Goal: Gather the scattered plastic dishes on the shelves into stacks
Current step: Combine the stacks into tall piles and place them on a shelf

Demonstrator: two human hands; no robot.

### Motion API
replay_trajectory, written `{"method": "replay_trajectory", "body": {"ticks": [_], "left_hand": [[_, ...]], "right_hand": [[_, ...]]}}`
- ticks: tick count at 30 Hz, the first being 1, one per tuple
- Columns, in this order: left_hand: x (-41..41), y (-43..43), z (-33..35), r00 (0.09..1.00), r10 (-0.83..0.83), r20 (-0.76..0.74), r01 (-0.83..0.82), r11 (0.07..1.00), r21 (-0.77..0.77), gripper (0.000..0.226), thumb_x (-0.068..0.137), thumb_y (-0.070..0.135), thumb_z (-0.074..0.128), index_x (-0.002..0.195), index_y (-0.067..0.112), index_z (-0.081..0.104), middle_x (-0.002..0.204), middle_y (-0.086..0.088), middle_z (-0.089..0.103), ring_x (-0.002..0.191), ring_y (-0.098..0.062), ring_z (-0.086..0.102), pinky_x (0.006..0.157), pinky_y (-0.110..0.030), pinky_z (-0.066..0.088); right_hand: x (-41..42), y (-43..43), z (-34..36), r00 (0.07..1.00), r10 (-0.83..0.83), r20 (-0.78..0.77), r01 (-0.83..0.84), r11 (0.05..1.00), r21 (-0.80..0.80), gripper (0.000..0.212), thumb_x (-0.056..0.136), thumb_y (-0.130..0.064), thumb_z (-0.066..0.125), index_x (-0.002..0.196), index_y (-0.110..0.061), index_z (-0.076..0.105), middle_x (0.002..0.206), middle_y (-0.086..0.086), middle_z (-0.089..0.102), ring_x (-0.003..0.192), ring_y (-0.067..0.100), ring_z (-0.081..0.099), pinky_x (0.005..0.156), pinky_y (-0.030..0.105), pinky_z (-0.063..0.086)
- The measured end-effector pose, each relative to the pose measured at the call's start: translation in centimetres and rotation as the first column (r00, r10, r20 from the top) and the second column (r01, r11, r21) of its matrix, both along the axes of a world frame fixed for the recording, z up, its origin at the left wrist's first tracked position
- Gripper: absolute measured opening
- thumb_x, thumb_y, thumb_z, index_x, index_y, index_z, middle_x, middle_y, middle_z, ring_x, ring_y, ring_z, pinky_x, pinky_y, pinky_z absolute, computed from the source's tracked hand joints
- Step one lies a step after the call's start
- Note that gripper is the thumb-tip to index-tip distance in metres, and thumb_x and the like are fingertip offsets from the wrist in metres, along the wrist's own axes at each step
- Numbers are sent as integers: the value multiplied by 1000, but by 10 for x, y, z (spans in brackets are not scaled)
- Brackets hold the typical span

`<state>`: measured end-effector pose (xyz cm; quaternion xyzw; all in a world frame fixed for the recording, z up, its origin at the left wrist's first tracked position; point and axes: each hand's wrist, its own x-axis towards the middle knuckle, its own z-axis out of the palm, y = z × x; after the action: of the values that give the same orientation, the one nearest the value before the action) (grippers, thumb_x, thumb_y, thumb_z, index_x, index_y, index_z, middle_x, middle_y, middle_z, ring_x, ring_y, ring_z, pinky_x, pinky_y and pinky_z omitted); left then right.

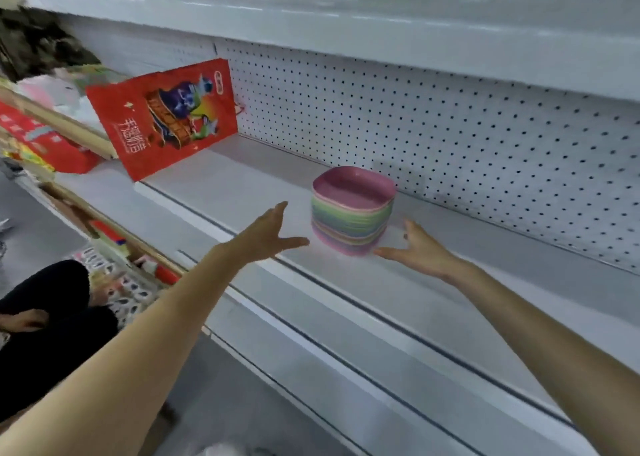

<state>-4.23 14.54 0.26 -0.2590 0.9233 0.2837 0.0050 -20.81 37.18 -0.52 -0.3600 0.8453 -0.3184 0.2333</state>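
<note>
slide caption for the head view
Open left hand and right hand flank a stack of pastel dishes on a white shelf.

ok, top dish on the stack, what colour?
Pink: the top dish of the stack is pink inside and at the rim. Head view shows it.
</note>
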Motion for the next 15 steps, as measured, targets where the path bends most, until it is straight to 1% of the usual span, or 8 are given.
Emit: {"method": "replay_trajectory", "body": {"ticks": [2, 4, 7, 9, 11, 13, 14, 15], "left_hand": [[-23, -11, -8, 995, 10, -97, 1, 994, 113, 96, 77, 42, 69, 148, 13, 11, 148, -14, 32, 132, -27, 38, 105, -37, 36], [-42, -18, -16, 989, -18, -149, 49, 977, 209, 98, 75, 34, 74, 148, 14, 12, 147, -13, 33, 130, -25, 39, 101, -34, 39], [-64, -30, -24, 970, -100, -222, 161, 947, 277, 93, 74, 25, 76, 146, 16, 18, 142, -7, 40, 126, -22, 43, 96, -26, 39], [-75, -37, -27, 959, -143, -246, 222, 915, 336, 92, 72, 23, 78, 144, 19, 22, 135, -1, 45, 121, -20, 48, 96, -29, 44], [-83, -41, -29, 951, -170, -256, 264, 879, 396, 96, 67, 30, 82, 143, 24, 23, 132, 5, 48, 117, -17, 51, 95, -31, 48], [-88, -44, -34, 947, -174, -270, 281, 855, 436, 103, 59, 39, 84, 143, 27, 25, 129, 7, 52, 114, -11, 53, 90, -23, 50], [-91, -44, -38, 945, -166, -283, 285, 844, 455, 103, 60, 35, 86, 143, 25, 25, 127, 7, 53, 111, -7, 54, 86, -18, 49], [-94, -45, -42, 939, -163, -304, 297, 831, 471, 99, 64, 24, 85, 143, 20, 25, 124, 6, 54, 107, -1, 56, 82, -13, 48]], "right_hand": [[1, -10, -5, 995, -56, 80, 59, 998, -34, 104, 74, -47, 71, 148, -11, 7, 155, 7, 18, 141, 24, 23, 113, 41, 28], [0, -20, -11, 986, -94, 137, 106, 991, -77, 104, 74, -41, 73, 148, -14, 5, 153, 4, 20, 140, 22, 25, 112, 38, 28], [-2, -34, -16, 979, -103, 175, 132, 978, -161, 98, 75, -28, 75, 146, -17, 8, 137, -6, 31, 128, 13, 34, 100, 25, 33], [-5, -41, -21, 972, -120, 203, 162, 965, -205, 99, 74, -22, 76, 146, -18, 9, 131, -12, 31, 120, 7, 35, 94, 18, 34], [-6, -45, -25, 967, -133, 216, 186, 952, -245, 99, 72, -20, 78, 145, -20, 11, 130, -12, 33, 117, 6, 38, 88, 13, 36], [-4, -48, -30, 967, -146, 207, 202, 937, -283, 100, 70, -18, 80, 143, -26, 12, 130, -15, 34, 113, 2, 41, 84, 7, 35], [-4, -49, -32, 969, -149, 200, 206, 930, -306, 99, 69, -16, 80, 139, -31, 12, 128, -17, 34, 110, -5, 43, 81, 2, 35], [-4, -50, -36, 968, -153, 197, 213, 917, -336, 97, 68, -12, 80, 134, -34, 13, 126, -20, 35, 106, -16, 42, 78, -3, 35]]}}
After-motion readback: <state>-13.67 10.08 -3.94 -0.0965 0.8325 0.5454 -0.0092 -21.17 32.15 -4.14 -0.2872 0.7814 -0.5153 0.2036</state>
